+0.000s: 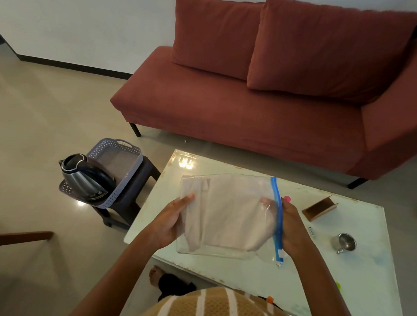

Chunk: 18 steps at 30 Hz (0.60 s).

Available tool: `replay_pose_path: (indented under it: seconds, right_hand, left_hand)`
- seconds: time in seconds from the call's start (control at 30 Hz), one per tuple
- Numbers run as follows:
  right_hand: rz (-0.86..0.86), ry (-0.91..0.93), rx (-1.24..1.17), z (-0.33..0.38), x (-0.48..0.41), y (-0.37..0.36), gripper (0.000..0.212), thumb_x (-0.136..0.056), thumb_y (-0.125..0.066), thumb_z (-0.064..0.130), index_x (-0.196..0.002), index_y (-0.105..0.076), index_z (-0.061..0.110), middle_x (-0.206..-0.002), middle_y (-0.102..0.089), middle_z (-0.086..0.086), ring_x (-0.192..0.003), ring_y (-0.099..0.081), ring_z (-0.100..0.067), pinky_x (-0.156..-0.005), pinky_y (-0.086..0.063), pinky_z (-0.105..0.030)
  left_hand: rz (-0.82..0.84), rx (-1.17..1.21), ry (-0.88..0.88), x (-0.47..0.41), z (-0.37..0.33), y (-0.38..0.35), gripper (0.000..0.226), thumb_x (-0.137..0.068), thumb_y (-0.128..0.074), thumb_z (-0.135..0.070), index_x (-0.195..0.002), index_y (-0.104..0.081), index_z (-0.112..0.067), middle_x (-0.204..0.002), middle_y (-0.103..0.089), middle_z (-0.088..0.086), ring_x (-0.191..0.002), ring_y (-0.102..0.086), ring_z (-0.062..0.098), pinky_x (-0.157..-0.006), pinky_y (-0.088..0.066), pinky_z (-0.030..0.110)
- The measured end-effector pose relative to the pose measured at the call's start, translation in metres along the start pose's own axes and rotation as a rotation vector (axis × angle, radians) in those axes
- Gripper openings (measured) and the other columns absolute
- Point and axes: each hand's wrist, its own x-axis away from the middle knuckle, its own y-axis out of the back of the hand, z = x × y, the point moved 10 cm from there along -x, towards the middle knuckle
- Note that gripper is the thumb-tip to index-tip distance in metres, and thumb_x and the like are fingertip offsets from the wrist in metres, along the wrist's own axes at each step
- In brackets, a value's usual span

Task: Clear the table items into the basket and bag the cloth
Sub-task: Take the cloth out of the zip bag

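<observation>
Both hands up w/ the clear zip-top plastic bag held above the pale glossy low table, the folded beige cloth already inside it. Left hand clamps the closed bottom edge, right hand pinches the blue zipper strip at the mouth; hands apart, bag stretched flat between them, prob to keep the seal straight for closing. Can't tell if the zip is shut yet. Grey lattice plastic basket sits on a dark stool just left of the table, steel-and-black electric kettle lying in it. On the table at right: small steel cup, brown wooden stand. Rust-red sofa behind, beige tiled floor, dim room
</observation>
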Motion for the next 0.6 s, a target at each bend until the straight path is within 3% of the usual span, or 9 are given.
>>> replay_pose_path:
  seconds: [0.1,0.13,0.23,0.3,0.4,0.53,0.6]
  right_hand:
    - [0.080,-0.064,0.079,-0.009,-0.005,-0.007,0.038,-0.085,-0.062,0.033,-0.111,-0.048,0.009,-0.097,-0.058,-0.013,-0.087,-0.057,-0.028,-0.091,-0.050,-0.044]
    - [0.099,-0.074,0.110,-0.012,-0.005,-0.009,0.040,-0.084,-0.064,0.029,-0.113,-0.047,0.009,-0.099,-0.058,-0.014,-0.088,-0.057,-0.029,-0.092,-0.049,-0.045]
    - [0.047,-0.055,0.101,-0.010,-0.008,-0.006,0.032,-0.087,-0.061,0.026,-0.108,-0.049,0.006,-0.090,-0.056,-0.013,-0.076,-0.055,-0.024,-0.075,-0.050,-0.035]
    - [-0.037,-0.054,0.071,-0.009,-0.009,0.002,0.028,-0.090,-0.056,0.030,-0.103,-0.048,0.007,-0.085,-0.054,-0.012,-0.069,-0.052,-0.020,-0.061,-0.046,-0.028]
    - [-0.005,-0.009,0.034,-0.006,-0.011,-0.001,0.033,-0.087,-0.061,0.028,-0.110,-0.048,0.009,-0.094,-0.056,-0.013,-0.076,-0.055,-0.023,-0.070,-0.051,-0.034]
    - [-0.023,0.011,-0.015,-0.003,-0.010,0.001,0.028,-0.089,-0.057,0.029,-0.107,-0.049,0.010,-0.087,-0.056,-0.008,-0.073,-0.055,-0.019,-0.072,-0.050,-0.035]
    - [-0.084,0.016,-0.070,-0.002,-0.011,0.009,0.028,-0.092,-0.053,0.032,-0.110,-0.049,0.010,-0.091,-0.056,-0.008,-0.074,-0.055,-0.017,-0.078,-0.049,-0.038]
  left_hand:
    - [0.000,0.000,-0.001,-0.002,0.001,0.002,0.030,-0.088,-0.054,-0.028,-0.115,-0.054,-0.018,-0.110,-0.061,0.010,-0.110,-0.056,0.030,-0.100,-0.045,0.051]
    - [0.000,-0.007,0.000,-0.002,0.001,0.002,0.028,-0.088,-0.054,-0.028,-0.114,-0.054,-0.019,-0.110,-0.061,0.010,-0.110,-0.056,0.031,-0.100,-0.044,0.051]
    - [0.023,0.002,0.003,-0.001,0.001,-0.001,0.026,-0.090,-0.051,-0.030,-0.114,-0.053,-0.020,-0.107,-0.062,0.010,-0.107,-0.058,0.030,-0.097,-0.046,0.051]
    - [0.078,0.007,0.001,-0.001,0.000,-0.004,0.039,-0.083,-0.058,-0.033,-0.118,-0.052,-0.018,-0.106,-0.063,0.011,-0.104,-0.059,0.030,-0.094,-0.049,0.050]
    - [0.127,-0.068,-0.010,-0.002,0.000,-0.007,0.066,-0.070,-0.079,-0.030,-0.126,-0.047,-0.015,-0.111,-0.059,0.013,-0.106,-0.058,0.031,-0.091,-0.053,0.049]
    - [0.058,-0.089,-0.086,-0.005,-0.008,-0.002,0.047,-0.077,-0.064,-0.012,-0.121,-0.050,-0.016,-0.104,-0.064,0.007,-0.094,-0.065,0.023,-0.088,-0.054,0.043]
    - [0.050,-0.078,-0.119,-0.005,-0.012,0.001,0.046,-0.078,-0.069,-0.010,-0.120,-0.053,-0.014,-0.103,-0.067,0.005,-0.086,-0.068,0.018,-0.079,-0.058,0.036]
